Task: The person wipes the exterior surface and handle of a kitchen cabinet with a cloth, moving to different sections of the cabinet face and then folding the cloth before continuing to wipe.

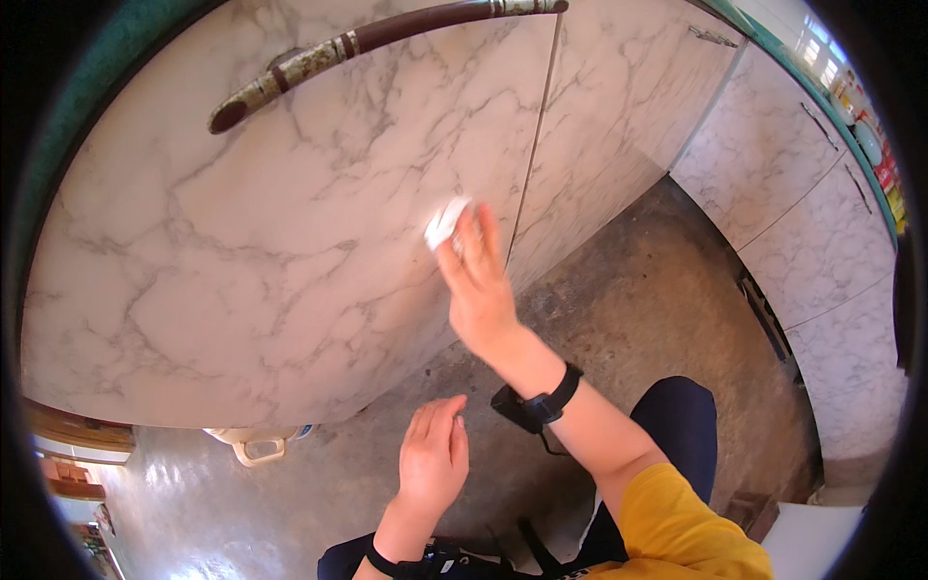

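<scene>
My right hand [478, 290] presses a crumpled white cloth or tissue [446, 223] to the marble-patterned cabinet door [290, 210]. Its fingers lie over the right part of the cloth, and both are slightly blurred. The cloth touches the door left of the dark seam [533, 152] between two panels. My left hand [435, 453] hovers over the floor, lower and further left, with nothing in it; its fingers lie side by side and the thumb stands a little off. Across the top of the door runs a long dark brown handle [420, 25] with worn, pale metallic ends.
More marble-patterned cabinets [776, 145] curve along the right, under a green counter edge [797, 58] with bottles and packets on it. A beige container with a handle [259, 451] stands on the concrete floor [623, 268] at lower left. My knee [678, 413] is at lower right.
</scene>
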`<action>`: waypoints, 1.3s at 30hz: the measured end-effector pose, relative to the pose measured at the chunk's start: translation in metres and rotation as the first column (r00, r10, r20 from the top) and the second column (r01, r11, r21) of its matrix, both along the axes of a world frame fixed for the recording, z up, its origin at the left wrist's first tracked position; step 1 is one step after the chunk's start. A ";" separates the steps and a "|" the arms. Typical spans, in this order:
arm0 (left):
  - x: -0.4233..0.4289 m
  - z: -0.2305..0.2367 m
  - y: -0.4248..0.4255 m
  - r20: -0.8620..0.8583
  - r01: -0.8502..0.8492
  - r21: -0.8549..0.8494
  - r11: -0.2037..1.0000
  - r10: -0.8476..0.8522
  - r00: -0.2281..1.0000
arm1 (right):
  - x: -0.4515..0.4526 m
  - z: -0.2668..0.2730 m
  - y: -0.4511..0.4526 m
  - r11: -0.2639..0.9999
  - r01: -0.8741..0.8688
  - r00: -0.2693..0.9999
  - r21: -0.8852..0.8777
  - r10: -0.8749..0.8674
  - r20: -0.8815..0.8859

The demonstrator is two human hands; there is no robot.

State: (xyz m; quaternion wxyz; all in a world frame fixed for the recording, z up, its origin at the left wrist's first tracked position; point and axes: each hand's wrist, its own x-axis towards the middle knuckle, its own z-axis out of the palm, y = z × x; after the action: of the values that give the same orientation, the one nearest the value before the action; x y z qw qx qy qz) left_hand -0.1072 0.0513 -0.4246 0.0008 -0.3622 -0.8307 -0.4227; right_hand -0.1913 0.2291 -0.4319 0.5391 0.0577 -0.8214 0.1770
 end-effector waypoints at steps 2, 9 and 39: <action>0.000 0.000 -0.006 0.015 -0.006 -0.017 1.000 0.006 1.000 | -0.005 0.051 0.010 0.998 0.040 0.995 -0.053 -0.044 -0.088; -0.003 0.005 -0.005 0.011 -0.017 0.005 1.000 0.017 1.000 | 0.000 0.053 -0.003 0.982 0.093 0.992 -0.162 -0.106 -0.074; -0.022 0.032 -0.042 -0.251 -0.078 0.549 0.832 0.253 0.935 | -0.020 0.052 -0.093 0.998 -0.045 0.980 0.044 0.052 -0.191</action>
State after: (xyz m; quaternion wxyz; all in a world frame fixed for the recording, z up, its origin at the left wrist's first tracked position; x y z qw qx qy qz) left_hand -0.1294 0.0091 -0.3923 0.2692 -0.3359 -0.6991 -0.5709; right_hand -0.2116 0.1365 -0.3795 0.6099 0.1051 -0.7674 0.1674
